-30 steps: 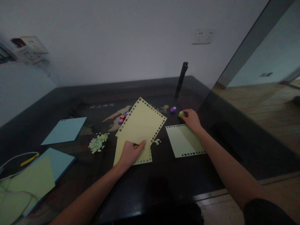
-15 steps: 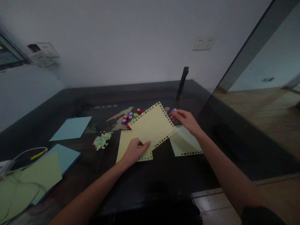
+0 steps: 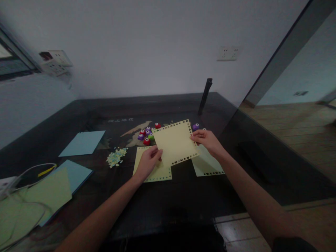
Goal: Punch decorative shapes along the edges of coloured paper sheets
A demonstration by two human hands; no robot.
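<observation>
A pale yellow sheet of paper (image 3: 174, 141) with small shapes punched along its edges is held up, slightly tilted, between both hands. My left hand (image 3: 149, 161) pinches its left edge with the thumb on top. On the right edge, my right hand (image 3: 207, 140) grips it between thumb and fingers. Beneath lies another yellow punched sheet (image 3: 157, 174), partly covered by the left hand. A pale green punched sheet (image 3: 208, 164) rests under the right hand and forearm. Several small red, purple and green craft punches (image 3: 147, 141) sit behind the held sheet, partly hidden by it.
Paper confetti (image 3: 115, 157) is heaped left of the sheets. A blue sheet (image 3: 82, 143) lies farther back; blue and green sheets (image 3: 52, 189) with a white cable (image 3: 25, 171) are at the left. A purple punch (image 3: 195, 126) and an upright black post (image 3: 205, 96) stand at the back right.
My right hand has closed on the sheet's right edge, where it was apart before. The sheet has turned to lie more level, and my left hand has shifted to its left edge.
</observation>
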